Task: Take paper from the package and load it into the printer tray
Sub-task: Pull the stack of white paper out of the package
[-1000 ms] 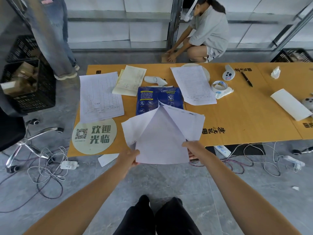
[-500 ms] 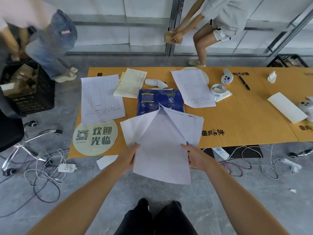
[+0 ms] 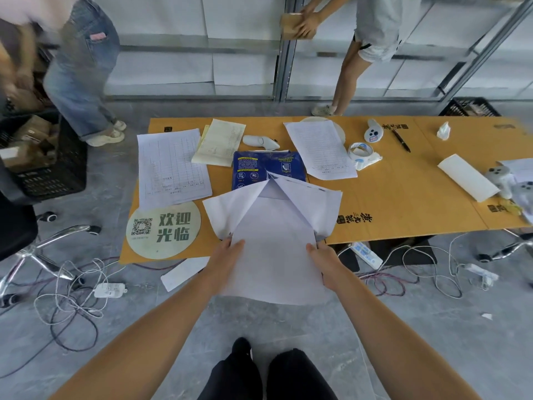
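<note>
A blue paper package (image 3: 259,167) lies on the cardboard sheet (image 3: 403,194), its white wrapper flaps (image 3: 227,215) folded open toward me. A stack of white paper (image 3: 274,249) sticks out of the open end and hangs past the cardboard's near edge. My left hand (image 3: 227,258) grips the stack's left edge, and my right hand (image 3: 323,261) grips its right edge. No printer or tray is in view.
Printed forms (image 3: 170,166), a yellow pad (image 3: 219,142), a tape roll (image 3: 360,151), a pen (image 3: 401,140) and a round sign (image 3: 164,229) lie on the cardboard. Cables (image 3: 72,307) and power strips (image 3: 366,252) cover the floor. Two people (image 3: 372,33) stand beyond; black crates (image 3: 49,174) stand at left.
Both hands have drawn the stack of paper further out of the package toward me. The person at the back has stood up with a box; the person at left has bent over the crate.
</note>
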`<state>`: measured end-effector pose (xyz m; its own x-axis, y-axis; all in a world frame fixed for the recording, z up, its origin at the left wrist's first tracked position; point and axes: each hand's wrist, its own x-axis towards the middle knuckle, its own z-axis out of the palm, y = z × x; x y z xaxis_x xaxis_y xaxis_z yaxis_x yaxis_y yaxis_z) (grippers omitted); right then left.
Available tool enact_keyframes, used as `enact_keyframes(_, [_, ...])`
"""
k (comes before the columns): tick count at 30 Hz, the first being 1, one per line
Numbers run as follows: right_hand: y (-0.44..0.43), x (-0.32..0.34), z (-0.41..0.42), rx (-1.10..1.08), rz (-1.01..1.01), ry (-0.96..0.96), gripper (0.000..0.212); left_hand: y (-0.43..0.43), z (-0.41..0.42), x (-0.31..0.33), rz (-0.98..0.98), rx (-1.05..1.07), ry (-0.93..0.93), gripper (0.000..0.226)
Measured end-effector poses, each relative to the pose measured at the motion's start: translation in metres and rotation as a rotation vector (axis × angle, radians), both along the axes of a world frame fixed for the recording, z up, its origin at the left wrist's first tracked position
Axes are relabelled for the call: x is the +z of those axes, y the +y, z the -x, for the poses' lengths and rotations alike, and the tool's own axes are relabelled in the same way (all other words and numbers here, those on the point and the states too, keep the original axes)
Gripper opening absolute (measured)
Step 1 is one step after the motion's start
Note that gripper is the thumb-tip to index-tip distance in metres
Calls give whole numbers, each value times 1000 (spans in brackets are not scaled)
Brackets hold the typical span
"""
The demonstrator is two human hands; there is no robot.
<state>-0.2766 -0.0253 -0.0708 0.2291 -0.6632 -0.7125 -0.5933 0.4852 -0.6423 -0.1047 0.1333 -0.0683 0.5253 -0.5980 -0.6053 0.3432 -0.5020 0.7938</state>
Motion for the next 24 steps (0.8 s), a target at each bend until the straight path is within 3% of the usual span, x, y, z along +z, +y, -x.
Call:
enact_keyframes(8, [23,33,25,35,46,-33,30,24,23,27,82,-31,29,29])
enact_keyframes(14, [73,53,72,65,77,-86,15,72,68,50,60,-29,-86,31])
enact_keyframes(24, [117,124,164,-117,258,-321,21,88,148,122,231,-103,-297,24])
